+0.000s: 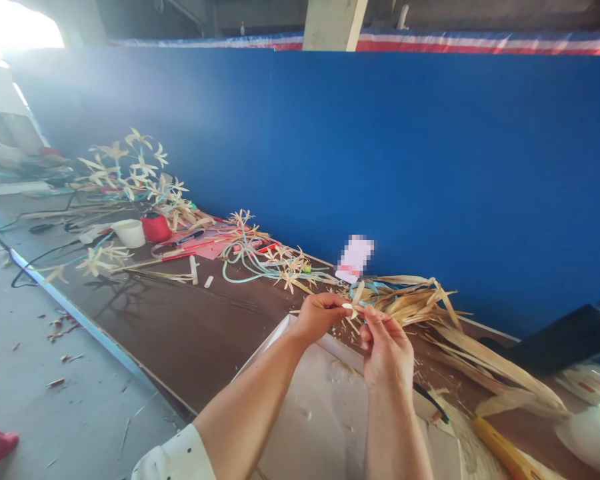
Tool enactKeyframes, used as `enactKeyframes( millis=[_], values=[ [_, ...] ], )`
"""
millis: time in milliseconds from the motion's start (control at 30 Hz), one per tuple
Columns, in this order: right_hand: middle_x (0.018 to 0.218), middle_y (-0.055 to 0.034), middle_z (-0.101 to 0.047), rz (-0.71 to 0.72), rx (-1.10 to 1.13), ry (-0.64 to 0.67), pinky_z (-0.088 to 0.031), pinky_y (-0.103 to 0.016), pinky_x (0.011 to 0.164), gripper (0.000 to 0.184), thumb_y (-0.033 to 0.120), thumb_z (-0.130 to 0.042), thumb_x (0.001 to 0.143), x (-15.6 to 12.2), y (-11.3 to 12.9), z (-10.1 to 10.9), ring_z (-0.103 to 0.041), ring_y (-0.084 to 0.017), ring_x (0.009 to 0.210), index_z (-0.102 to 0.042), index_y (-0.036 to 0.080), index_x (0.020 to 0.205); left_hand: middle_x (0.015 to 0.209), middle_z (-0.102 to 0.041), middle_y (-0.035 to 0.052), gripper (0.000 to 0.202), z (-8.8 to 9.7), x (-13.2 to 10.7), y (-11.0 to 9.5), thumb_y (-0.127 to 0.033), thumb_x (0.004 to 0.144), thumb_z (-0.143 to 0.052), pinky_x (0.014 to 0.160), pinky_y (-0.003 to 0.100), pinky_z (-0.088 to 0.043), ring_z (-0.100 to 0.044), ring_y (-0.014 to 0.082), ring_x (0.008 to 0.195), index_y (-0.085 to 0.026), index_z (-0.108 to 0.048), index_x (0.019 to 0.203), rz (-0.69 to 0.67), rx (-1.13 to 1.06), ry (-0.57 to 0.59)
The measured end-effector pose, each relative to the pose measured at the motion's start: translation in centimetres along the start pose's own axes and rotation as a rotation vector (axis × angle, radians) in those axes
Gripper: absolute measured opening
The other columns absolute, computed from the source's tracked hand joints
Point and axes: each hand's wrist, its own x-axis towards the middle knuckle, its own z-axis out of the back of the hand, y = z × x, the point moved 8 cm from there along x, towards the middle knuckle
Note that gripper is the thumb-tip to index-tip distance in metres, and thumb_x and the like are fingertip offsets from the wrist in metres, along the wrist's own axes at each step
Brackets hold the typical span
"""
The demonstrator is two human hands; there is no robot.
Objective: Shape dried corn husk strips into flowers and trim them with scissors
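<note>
My left hand [321, 315] and my right hand [386, 347] meet above the brown table [180, 327], both pinched on a small pale straw flower piece [356, 301] with thin petals. The fingers of both hands are closed around it. Just behind the hands lies a heap of dried husk strips [430, 307]. A white board [320, 407] lies under my forearms.
Finished straw flowers [130, 167] stand at the far left. A red spool [155, 227], a white cup [129, 233], green cord [245, 267] and tools lie along the table. A blue wall [380, 167] backs it. A yellow-handled tool [500, 450] lies at right.
</note>
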Motion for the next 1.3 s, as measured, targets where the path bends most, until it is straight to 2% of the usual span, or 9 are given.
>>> enactKeyframes(
  millis=[200,367,567,833,1000,1100,1200,1300],
  values=[
    [0.064,0.0035,-0.058,0.004,0.038,0.0,-0.024,-0.015,0.036,0.025,0.03,-0.076,0.061,-0.1,0.1,-0.3,-0.037,-0.003,0.043,-0.057,0.016,0.07,0.065,-0.059,0.0033,0.036,0.1,0.1,0.7,-0.041,0.052,-0.077,0.058,0.022,-0.038,-0.048,0.0095,0.061,-0.01,-0.069,0.068,0.033,-0.064,-0.009],
    [0.069,0.0,-0.063,0.018,-0.014,-0.038,-0.025,-0.015,0.036,0.027,0.033,-0.076,0.061,-0.1,0.1,0.0,-0.038,-0.003,0.042,-0.059,0.015,0.072,0.066,-0.059,0.0029,0.034,0.2,0.3,1.2,-0.04,0.055,-0.076,0.059,0.022,-0.038,-0.049,0.0092,0.061,-0.01,-0.069,0.069,0.025,-0.058,-0.007],
    [0.067,-0.0012,-0.063,0.059,-0.099,-0.043,-0.025,-0.015,0.038,0.029,0.037,-0.075,0.062,-0.2,0.3,-0.1,-0.037,-0.003,0.043,-0.061,0.015,0.074,0.067,-0.06,0.0038,0.033,0.3,0.3,0.6,-0.04,0.057,-0.075,0.061,0.023,-0.039,-0.051,0.0103,0.063,-0.009,-0.069,0.066,0.012,-0.023,-0.012],
    [0.063,0.0007,-0.061,0.027,-0.147,-0.021,-0.026,-0.016,0.038,0.03,0.04,-0.074,0.062,-0.5,0.1,-0.6,-0.038,-0.004,0.043,-0.062,0.016,0.075,0.066,-0.059,0.0026,0.032,0.2,0.1,0.1,-0.038,0.058,-0.075,0.063,0.022,-0.038,-0.049,0.0099,0.064,-0.009,-0.068,0.068,0.025,-0.053,-0.003],
    [0.064,0.0017,-0.057,0.051,-0.21,-0.177,-0.028,-0.017,0.038,0.042,0.051,-0.066,0.068,-0.4,1.1,1.2,-0.039,-0.005,0.044,-0.064,0.019,0.095,0.067,-0.057,0.0021,0.031,0.0,0.2,-0.1,-0.04,0.06,-0.074,0.06,0.021,-0.036,-0.049,0.0094,0.064,-0.01,-0.069,0.066,-0.027,0.046,0.055],
    [0.072,0.0,-0.058,0.049,-0.181,-0.244,-0.029,-0.017,0.039,0.044,0.054,-0.064,0.069,-0.1,1.4,2.3,-0.04,-0.006,0.048,-0.066,0.019,0.096,0.066,-0.058,0.0029,0.033,-0.6,0.1,0.0,-0.042,0.06,-0.073,0.058,0.021,-0.037,-0.049,0.0099,0.063,-0.01,-0.069,0.067,-0.019,0.103,0.124],
    [0.075,-0.0018,-0.06,-0.022,-0.151,-0.173,-0.028,-0.018,0.038,0.04,0.05,-0.067,0.066,0.4,0.7,2.2,-0.04,-0.007,0.048,-0.067,0.017,0.088,0.068,-0.059,0.0041,0.033,-0.8,0.0,0.4,-0.042,0.059,-0.074,0.057,0.02,-0.038,-0.05,0.0106,0.064,-0.011,-0.069,0.067,-0.004,0.153,0.161],
    [0.065,0.0014,-0.058,-0.085,-0.126,-0.106,-0.025,-0.018,0.037,0.033,0.04,-0.075,0.058,0.5,0.0,1.8,-0.036,-0.005,0.045,-0.067,0.016,0.078,0.07,-0.059,0.0049,0.031,-1.1,-0.1,0.8,-0.04,0.059,-0.074,0.059,0.021,-0.038,-0.051,0.0108,0.065,-0.011,-0.07,0.068,-0.002,0.171,0.2]
  ],
)
